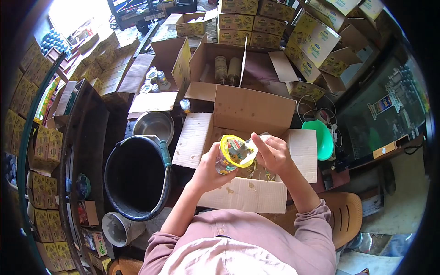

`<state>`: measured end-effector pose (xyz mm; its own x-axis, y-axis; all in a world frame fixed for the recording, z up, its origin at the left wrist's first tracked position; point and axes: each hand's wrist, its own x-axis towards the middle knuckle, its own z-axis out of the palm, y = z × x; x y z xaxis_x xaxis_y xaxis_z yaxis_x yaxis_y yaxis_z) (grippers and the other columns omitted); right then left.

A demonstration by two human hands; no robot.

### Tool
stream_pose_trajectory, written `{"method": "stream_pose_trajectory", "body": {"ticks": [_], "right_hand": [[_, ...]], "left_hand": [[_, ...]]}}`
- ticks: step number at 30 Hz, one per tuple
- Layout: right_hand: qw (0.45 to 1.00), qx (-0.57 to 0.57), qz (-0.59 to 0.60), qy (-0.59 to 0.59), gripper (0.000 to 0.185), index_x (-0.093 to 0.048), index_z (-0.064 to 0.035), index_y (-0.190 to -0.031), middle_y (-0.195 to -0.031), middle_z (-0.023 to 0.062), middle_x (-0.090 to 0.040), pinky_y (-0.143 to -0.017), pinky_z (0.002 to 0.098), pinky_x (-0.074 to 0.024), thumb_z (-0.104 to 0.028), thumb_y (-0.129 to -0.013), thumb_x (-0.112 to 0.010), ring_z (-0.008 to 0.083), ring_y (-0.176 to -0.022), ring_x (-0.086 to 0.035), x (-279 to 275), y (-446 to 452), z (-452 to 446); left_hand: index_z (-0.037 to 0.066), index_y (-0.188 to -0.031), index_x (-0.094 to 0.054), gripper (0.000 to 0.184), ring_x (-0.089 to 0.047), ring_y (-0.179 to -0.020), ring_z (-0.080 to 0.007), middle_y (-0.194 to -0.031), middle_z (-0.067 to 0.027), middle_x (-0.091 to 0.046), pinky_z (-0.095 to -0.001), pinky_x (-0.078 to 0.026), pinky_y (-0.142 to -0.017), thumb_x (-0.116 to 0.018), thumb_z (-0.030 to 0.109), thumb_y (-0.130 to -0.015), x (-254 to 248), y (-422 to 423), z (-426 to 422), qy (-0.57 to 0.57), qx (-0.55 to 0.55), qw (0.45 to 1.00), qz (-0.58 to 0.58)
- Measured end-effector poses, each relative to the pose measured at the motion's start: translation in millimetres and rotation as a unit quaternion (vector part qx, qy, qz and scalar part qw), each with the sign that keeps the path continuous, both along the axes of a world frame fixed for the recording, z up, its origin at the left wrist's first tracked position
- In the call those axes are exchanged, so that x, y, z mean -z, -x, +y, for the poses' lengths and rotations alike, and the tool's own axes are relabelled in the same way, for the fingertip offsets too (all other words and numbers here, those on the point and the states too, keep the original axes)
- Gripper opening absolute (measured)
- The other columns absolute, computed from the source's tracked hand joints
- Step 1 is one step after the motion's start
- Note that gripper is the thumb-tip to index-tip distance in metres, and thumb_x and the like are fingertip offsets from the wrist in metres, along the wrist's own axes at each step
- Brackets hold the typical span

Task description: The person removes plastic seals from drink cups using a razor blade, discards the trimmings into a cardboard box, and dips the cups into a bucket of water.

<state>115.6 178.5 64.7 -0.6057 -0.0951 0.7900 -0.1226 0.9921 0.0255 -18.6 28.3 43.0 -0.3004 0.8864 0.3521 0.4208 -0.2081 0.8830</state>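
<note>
My left hand [208, 170] is wrapped round a printed plastic cup [225, 164] with a bright yellow rim, tilted so its top faces me. Shiny, colourful material shows inside the rim. At the cup's right edge, my right hand [273, 155] has its fingers bent together over a whitish, partly clear piece that I cannot make out. Both hands are above an open cardboard box [254, 107], its flaps folded outward. Yellowish scraps lie in the box below the cup, partly hidden by my hands.
To the left stand a black bucket [110, 176], a metal bowl [172, 130] and a grey pail [111, 231]. A green basin [317, 137] sits at the right. Boxes behind hold small cups [156, 78] and stacked cylinders [221, 68]. Yellow cartons [236, 22] are piled around.
</note>
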Motion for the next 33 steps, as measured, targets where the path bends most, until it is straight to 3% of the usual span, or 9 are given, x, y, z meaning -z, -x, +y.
{"method": "stream_pose_trajectory", "body": {"ticks": [5,8,12,13,16,19,28,32,33], "right_hand": [[1.0,-0.019,0.002,0.004,0.057,-0.047,0.0076,-0.118,-0.063,0.0028,-0.055,-0.049,0.0265,-0.0471,0.004,-0.064,-0.064,0.0117,-0.055,-0.055,-1,0,-1],[0.999,-0.039,0.006,0.011,0.056,-0.048,0.0073,-0.118,-0.063,0.0031,-0.056,-0.049,0.0261,-0.047,0.004,-0.065,-0.064,0.0115,-0.055,-0.055,-2,-1,-2],[0.998,-0.05,0.017,0.018,0.054,-0.048,0.0071,-0.118,-0.063,0.0033,-0.056,-0.049,0.0256,-0.0471,0.003,-0.066,-0.065,0.0112,-0.054,-0.055,1,-2,-4],[0.998,-0.05,0.013,0.02,0.054,-0.048,0.0069,-0.117,-0.063,0.0033,-0.056,-0.049,0.0254,-0.0472,0.003,-0.067,-0.066,0.0111,-0.054,-0.055,1,-2,-5],[0.998,-0.06,0.024,0.028,0.054,-0.049,0.0065,-0.116,-0.063,0.0032,-0.056,-0.049,0.0249,-0.0474,0.003,-0.066,-0.068,0.0107,-0.054,-0.055,-2,-2,-8],[0.997,-0.056,0.037,0.034,0.053,-0.05,0.0061,-0.116,-0.064,0.0034,-0.057,-0.049,0.0246,-0.0477,0.002,-0.067,-0.069,0.0105,-0.054,-0.056,2,-2,-9],[0.995,-0.078,0.007,0.064,0.055,-0.05,0.0052,-0.117,-0.065,0.0031,-0.056,-0.049,0.025,-0.0473,-0.001,-0.065,-0.069,0.0114,-0.054,-0.056,1,-2,-13],[0.997,-0.056,0.021,0.04,0.054,-0.05,0.0043,-0.117,-0.066,0.0032,-0.057,-0.051,0.0255,-0.0478,-0.001,-0.066,-0.068,0.0117,-0.055,-0.056,-2,-2,-11],[0.998,-0.047,0.02,0.033,0.054,-0.05,0.004,-0.117,-0.066,0.0027,-0.057,-0.051,0.0254,-0.0479,-0.001,-0.066,-0.067,0.0113,-0.055,-0.056,-3,-3,-10]], "left_hand": [[-0.002,-0.114,-0.038,0.057,-0.056,-0.089,-0.0158,-0.095,-0.0111,-0.056,-0.0296,-0.045,-0.082,-0.069,0.007,-0.067,5,6,0,-0.009,0.087,0.995,-0.044],[-0.001,-0.116,-0.038,0.057,-0.055,-0.091,-0.0158,-0.098,-0.0092,-0.055,-0.0305,-0.044,-0.084,-0.069,0.009,-0.068,15,7,0,0.003,0.15,0.98,-0.13],[0.002,-0.115,-0.041,0.055,-0.054,-0.082,-0.0098,-0.092,-0.0057,-0.057,-0.0238,-0.045,-0.073,-0.068,0.012,-0.068,15,15,-5,0.154,0.281,0.899,-0.3],[0.004,-0.111,-0.045,0.049,-0.053,-0.077,-0.0075,-0.087,-0.0039,-0.057,-0.0222,-0.045,-0.067,-0.067,0.012,-0.068,13,12,-5,0.124,0.282,0.894,-0.326],[0.005,-0.106,-0.048,0.043,-0.052,-0.076,-0.0084,-0.086,-0.0031,-0.056,-0.0228,-0.045,-0.065,-0.067,0.013,-0.068,24,13,-1,0.108,0.354,0.853,-0.369],[0.004,-0.098,-0.053,0.035,-0.053,-0.072,-0.0118,-0.083,-0.0048,-0.056,-0.0237,-0.043,-0.061,-0.068,0.012,-0.067,18,12,2,0.1,0.38,0.832,-0.392],[0.005,-0.09,-0.054,0.029,-0.05,-0.067,-0.0092,-0.075,-0.0022,-0.054,-0.0217,-0.041,-0.058,-0.07,0.016,-0.068,29,9,10,0.133,0.521,0.759,-0.366],[0.002,-0.101,-0.051,0.046,-0.055,-0.067,-0.0117,-0.076,-0.005,-0.056,-0.0235,-0.044,-0.059,-0.073,0.018,-0.063,21,14,11,0.124,0.477,0.751,-0.439],[0.001,-0.114,-0.043,0.064,-0.057,-0.074,-0.0147,-0.093,-0.0102,-0.055,-0.0268,-0.047,-0.063,-0.074,0.019,-0.061,37,24,15,0.141,0.495,0.749,-0.419]]}}
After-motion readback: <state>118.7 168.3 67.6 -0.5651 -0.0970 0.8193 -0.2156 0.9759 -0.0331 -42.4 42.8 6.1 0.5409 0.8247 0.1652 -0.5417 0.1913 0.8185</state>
